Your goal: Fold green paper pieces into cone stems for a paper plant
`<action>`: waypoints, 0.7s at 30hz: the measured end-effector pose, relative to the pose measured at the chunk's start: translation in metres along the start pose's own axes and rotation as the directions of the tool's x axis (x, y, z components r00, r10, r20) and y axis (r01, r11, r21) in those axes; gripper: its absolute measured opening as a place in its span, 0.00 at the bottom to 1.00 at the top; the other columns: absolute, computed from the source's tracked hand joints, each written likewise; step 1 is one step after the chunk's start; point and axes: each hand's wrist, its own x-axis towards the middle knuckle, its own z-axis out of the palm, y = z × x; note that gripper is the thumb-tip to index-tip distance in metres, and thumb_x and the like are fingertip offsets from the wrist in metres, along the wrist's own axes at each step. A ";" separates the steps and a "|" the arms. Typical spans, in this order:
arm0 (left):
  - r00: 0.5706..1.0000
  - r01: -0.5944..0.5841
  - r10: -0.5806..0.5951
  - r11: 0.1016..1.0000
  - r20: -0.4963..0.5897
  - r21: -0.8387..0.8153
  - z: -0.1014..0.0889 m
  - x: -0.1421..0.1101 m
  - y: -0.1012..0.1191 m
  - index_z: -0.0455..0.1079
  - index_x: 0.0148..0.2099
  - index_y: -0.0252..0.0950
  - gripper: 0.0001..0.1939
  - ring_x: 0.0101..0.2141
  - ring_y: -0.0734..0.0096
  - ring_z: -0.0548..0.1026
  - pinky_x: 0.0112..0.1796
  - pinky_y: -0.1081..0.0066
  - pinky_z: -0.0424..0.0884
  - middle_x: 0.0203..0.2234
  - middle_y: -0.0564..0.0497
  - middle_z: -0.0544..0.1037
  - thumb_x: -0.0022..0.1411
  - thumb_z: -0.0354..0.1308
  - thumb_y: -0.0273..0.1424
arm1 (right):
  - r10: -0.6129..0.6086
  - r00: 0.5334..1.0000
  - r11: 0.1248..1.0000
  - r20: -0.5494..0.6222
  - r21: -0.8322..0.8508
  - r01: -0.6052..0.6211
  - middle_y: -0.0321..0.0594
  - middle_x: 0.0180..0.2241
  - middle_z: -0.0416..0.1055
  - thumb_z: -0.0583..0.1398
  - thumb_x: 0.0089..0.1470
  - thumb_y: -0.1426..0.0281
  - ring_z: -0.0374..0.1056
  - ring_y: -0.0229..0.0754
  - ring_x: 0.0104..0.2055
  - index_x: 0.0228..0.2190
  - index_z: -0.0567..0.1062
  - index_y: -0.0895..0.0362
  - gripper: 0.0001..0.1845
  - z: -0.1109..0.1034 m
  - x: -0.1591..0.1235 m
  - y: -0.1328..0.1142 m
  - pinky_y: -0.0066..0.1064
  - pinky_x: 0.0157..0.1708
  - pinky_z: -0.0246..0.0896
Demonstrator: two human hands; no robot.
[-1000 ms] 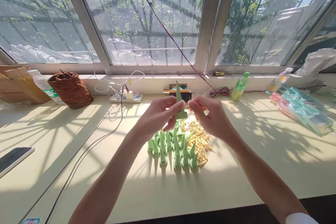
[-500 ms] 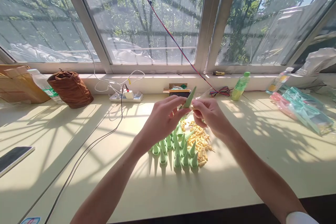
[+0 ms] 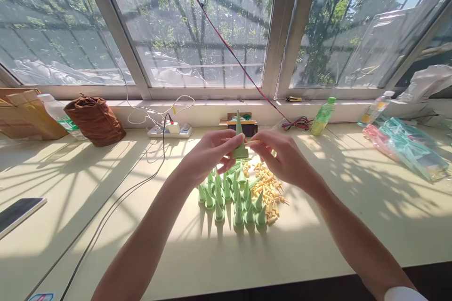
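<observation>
My left hand (image 3: pixel 219 146) is closed around a green cone (image 3: pixel 240 146), which it holds nearly upright with the point up, above the table. Just to its right, my right hand (image 3: pixel 277 148) pinches a small pale stick (image 3: pixel 250 142) that reaches toward the cone's side. Whether the stick's tip touches the cone I cannot tell. Below the hands, several green cones (image 3: pixel 238 216) stand point up on the table, and a few at the back appear to lie down. Beside them on the right lies a heap of small yellowish pegs (image 3: pixel 270 188), some with thin tips.
A small box with a dark front (image 3: pixel 252 130) is behind the hands. Further left are a power strip (image 3: pixel 183 130) with cables, a brown bag (image 3: pixel 95 120) and a phone (image 3: pixel 21 214). On the right are a green bottle (image 3: pixel 323 117) and plastic packets (image 3: pixel 409 143).
The green cone tilted right with the right fingers against it, then came back left to nearly upright. My right hand moved slightly left, and the pale stick now shows between the hands.
</observation>
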 end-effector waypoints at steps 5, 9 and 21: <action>0.993 -0.076 0.088 0.987 -0.080 0.142 0.005 -0.001 -0.001 0.71 0.35 0.36 0.14 0.16 0.84 0.59 0.15 0.78 0.51 0.21 0.56 0.66 0.62 0.61 0.42 | 0.109 0.994 0.991 -0.003 0.076 -0.108 0.31 0.20 0.59 0.54 0.65 0.58 0.55 0.34 0.22 0.25 0.67 0.56 0.20 0.005 -0.001 -0.003 0.28 0.26 0.52; 0.957 -0.198 0.255 0.920 -0.135 0.338 0.009 0.001 -0.004 0.74 0.40 0.36 0.13 0.19 0.81 0.64 0.18 0.78 0.61 0.29 0.51 0.75 0.63 0.61 0.41 | 0.346 0.928 0.790 0.137 0.492 -0.366 0.29 0.17 0.58 0.56 0.61 0.52 0.56 0.32 0.17 0.24 0.67 0.56 0.23 0.011 0.000 -0.004 0.27 0.19 0.51; 0.903 -0.254 0.394 0.814 -0.175 0.522 0.011 0.001 -0.005 0.75 0.42 0.37 0.10 0.21 0.79 0.67 0.22 0.76 0.67 0.29 0.52 0.75 0.64 0.60 0.37 | 0.349 0.920 0.717 0.178 0.581 -0.385 0.30 0.19 0.61 0.56 0.61 0.51 0.58 0.31 0.17 0.25 0.68 0.57 0.24 0.007 0.003 0.004 0.25 0.17 0.51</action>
